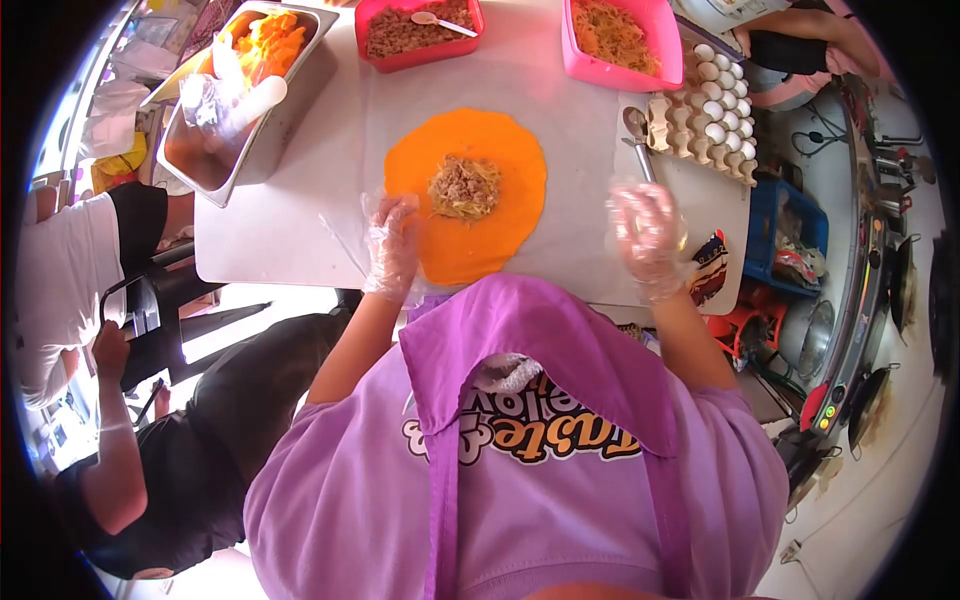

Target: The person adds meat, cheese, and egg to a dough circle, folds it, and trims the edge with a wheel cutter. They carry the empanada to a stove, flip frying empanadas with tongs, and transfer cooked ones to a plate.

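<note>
A flat, round orange wrapper point(415, 150) lies on the white table. Shredded filling topped with brown minced meat point(465, 188) is heaped near its middle. At the wrapper's left edge is my left hand point(393, 235), in a clear plastic glove, its fingers bent; whether they pinch the edge is hard to see. My right hand point(645, 225), gloved too, hovers near the table's right part, apart from the wrapper, fingers curled; what it may hold is hidden. A metal spoon point(638, 140) lies just beyond it, beside the egg tray point(683, 125).
Pink tubs of minced meat point(420, 35) and shredded filling point(622, 45) stand at the back. A metal container point(240, 110) with orange pieces is at the back left. A blue crate point(785, 235) stands right of the table point(300, 235). Other people are at left and upper right.
</note>
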`<state>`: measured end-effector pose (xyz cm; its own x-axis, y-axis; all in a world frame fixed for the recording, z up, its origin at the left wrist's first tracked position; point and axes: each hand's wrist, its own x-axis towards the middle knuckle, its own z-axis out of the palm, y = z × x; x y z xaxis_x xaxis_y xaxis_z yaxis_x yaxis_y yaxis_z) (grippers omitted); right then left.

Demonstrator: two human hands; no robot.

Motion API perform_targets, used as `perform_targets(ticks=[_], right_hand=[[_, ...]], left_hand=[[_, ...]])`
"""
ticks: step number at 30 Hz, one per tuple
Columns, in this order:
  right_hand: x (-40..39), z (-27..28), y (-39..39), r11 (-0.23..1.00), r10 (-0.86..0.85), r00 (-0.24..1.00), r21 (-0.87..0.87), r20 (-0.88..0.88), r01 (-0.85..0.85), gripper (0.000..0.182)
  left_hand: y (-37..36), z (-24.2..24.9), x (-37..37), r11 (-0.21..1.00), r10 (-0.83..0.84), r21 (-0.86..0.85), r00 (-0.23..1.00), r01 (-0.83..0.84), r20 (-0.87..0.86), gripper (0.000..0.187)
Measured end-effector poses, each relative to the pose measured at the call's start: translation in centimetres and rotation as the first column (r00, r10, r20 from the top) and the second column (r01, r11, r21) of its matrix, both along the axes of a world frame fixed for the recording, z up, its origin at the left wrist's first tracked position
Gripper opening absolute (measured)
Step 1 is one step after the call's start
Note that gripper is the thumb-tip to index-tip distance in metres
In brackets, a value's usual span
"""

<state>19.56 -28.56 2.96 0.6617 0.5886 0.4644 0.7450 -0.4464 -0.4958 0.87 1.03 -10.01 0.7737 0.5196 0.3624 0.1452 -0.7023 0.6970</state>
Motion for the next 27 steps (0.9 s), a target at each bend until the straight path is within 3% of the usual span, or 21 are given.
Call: perform_targets(ticks=[1,2,3,4,5,6,7,8,9,11,12,13,15,16,18,20,21,23,25,26,27], right_hand=[[0.7,0.2,-1.8,0.998,-0.059,0.997,-0.029,0.04,0.06,0.024],[1.2,0.4,-3.6,0.991,-0.116,0.99,-0.055,0.082,0.121,0.023],[1.3,0.5,-5.5,0.967,-0.242,0.964,-0.055,0.114,0.249,0.021],[1.4,0.5,-7.5,0.926,-0.363,0.92,-0.05,0.146,0.374,0.019],[1.5,0.0,-9.6,0.875,-0.473,0.862,-0.012,0.18,0.483,0.019],[1.4,-0.7,-11.4,0.811,-0.577,0.79,0.029,0.209,0.585,0.019],[1.0,-1.1,-12.7,0.809,-0.578,0.789,0.027,0.209,0.587,0.019],[0.5,-1.7,-13.8,0.613,-0.785,0.62,-0.132,0.007,0.779,0.022],[0.3,-2.5,-14.9,0.382,-0.924,0.355,-0.333,-0.143,0.862,0.029],[1.1,-8.9,-19.7,0.453,-0.892,0.391,-0.448,-0.228,0.771,0.034],[1.1,-9.3,-19.3,0.52,-0.854,0.411,-0.545,-0.319,0.658,0.04],[1.0,-9.5,-19.1,0.52,-0.854,0.408,-0.544,-0.322,0.659,0.04],[0.4,-9.1,-17.2,0.379,-0.881,0.473,-0.624,-0.016,0.683,0.042],[0.3,-8.6,-16.5,0.351,-0.901,0.431,-0.664,-0.048,0.661,0.043],[-0.8,-10.1,-17.0,0.408,-0.868,0.496,-0.571,-0.002,0.712,0.047],[-2.1,-10.4,-17.0,0.47,-0.829,0.557,-0.472,0.055,0.746,0.052],[-3.2,-10.1,-16.7,0.5,-0.78,0.62,-0.511,0.084,0.699,0.057],[-5.4,-9.5,-16.0,0.525,-0.724,0.68,-0.55,0.112,0.649,0.062],[-7.3,-8.9,-15.3,0.506,-0.721,0.692,-0.656,0.033,0.559,0.068],[-8.1,-8.9,-15.2,0.616,-0.62,0.779,-0.559,0.09,0.555,0.056],[-7.9,-8.0,-14.1,0.621,-0.612,0.785,-0.559,0.092,0.549,0.056]], left_hand=[[0.4,-0.5,0.4,0.896,0.049,-0.444,0.993,0.003,0.105,0.031],[0.6,-0.7,0.6,0.607,0.14,-0.793,0.974,0.056,0.176,0.029],[0.7,0.0,0.6,0.608,0.141,-0.792,0.975,0.053,0.174,0.029],[0.8,1.3,0.8,0.824,0.074,-0.567,0.988,0.017,0.136,0.025],[0.9,2.0,1.0,0.959,0.02,-0.284,0.997,0.004,0.079,0.021],[1.1,1.9,1.0,0.959,0.019,-0.284,0.997,0.004,0.079,0.021],[1.4,1.7,1.0,0.993,0.022,-0.116,0.997,-0.013,0.078,0.018],[1.6,1.4,1.1,0.998,0.024,0.056,0.996,-0.029,0.081,0.015],[1.3,1.4,1.1,0.998,0.022,0.055,0.996,-0.027,0.081,0.015],[0.6,1.7,1.0,0.978,0.033,-0.208,0.998,-0.021,0.052,0.013],[0.2,2.3,0.8,0.978,0.03,-0.206,0.998,-0.019,0.051,0.013],[0.0,3.1,0.5,0.972,-0.009,-0.234,0.998,-0.006,-0.064,0.013],[0.0,3.0,0.1,0.966,-0.052,-0.258,0.982,0.004,-0.18,0.013],[0.3,2.3,-0.3,0.97,-0.097,-0.239,0.975,0.048,-0.198,0.012],[0.1,2.2,-0.5,0.971,-0.142,-0.219,0.966,0.094,-0.216,0.011],[-1.1,4.4,-0.1,0.918,-0.089,-0.396,0.969,-0.01,-0.232,0.01],[-1.0,3.8,-0.3,0.918,-0.089,-0.396,0.968,-0.012,-0.234,0.01],[-0.8,2.1,-0.7,0.989,-0.12,-0.1,0.986,0.109,-0.116,0.016],[-1.1,3.1,-1.0,0.991,-0.128,-0.051,0.98,0.121,-0.153,0.021],[-1.3,3.6,-1.2,0.99,-0.136,-0.001,0.972,0.138,-0.193,0.027],[-1.5,3.7,-1.4,0.992,-0.126,-0.002,0.973,0.128,-0.192,0.027]])
